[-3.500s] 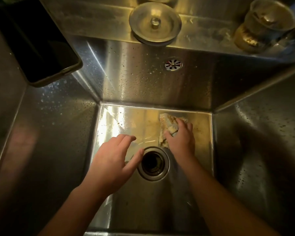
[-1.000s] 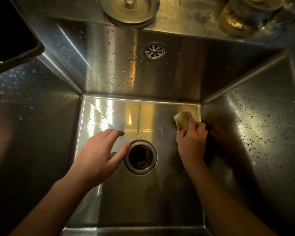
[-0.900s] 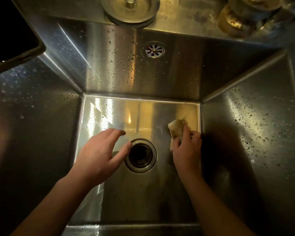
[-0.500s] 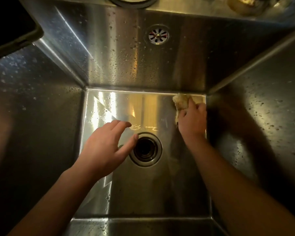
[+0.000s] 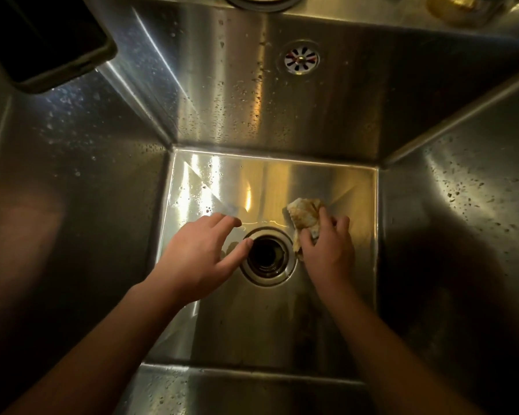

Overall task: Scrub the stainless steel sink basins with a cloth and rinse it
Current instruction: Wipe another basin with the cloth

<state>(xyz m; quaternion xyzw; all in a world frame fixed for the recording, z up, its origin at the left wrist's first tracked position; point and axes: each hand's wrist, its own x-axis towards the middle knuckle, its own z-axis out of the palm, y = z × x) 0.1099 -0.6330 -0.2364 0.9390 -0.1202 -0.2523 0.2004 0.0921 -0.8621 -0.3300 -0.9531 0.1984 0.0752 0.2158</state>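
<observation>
From the head view, the right hand [image 5: 327,250] curls its fingers over a crumpled cloth [image 5: 304,215], pressing it to the sink basin [image 5: 252,324] floor just right of the open drain [image 5: 267,256]. The left hand [image 5: 198,256] is loosely spread and empty beside the drain's left rim. A stroke toward the unguarded drain could drag the cloth's edge in. Whether the left fingertips touch steel is unclear; no tap shows, and the right wall is lost in shadow.

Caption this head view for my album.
Right hand holds a cloth on the sink floor beside the drain; left hand open opposite.
</observation>
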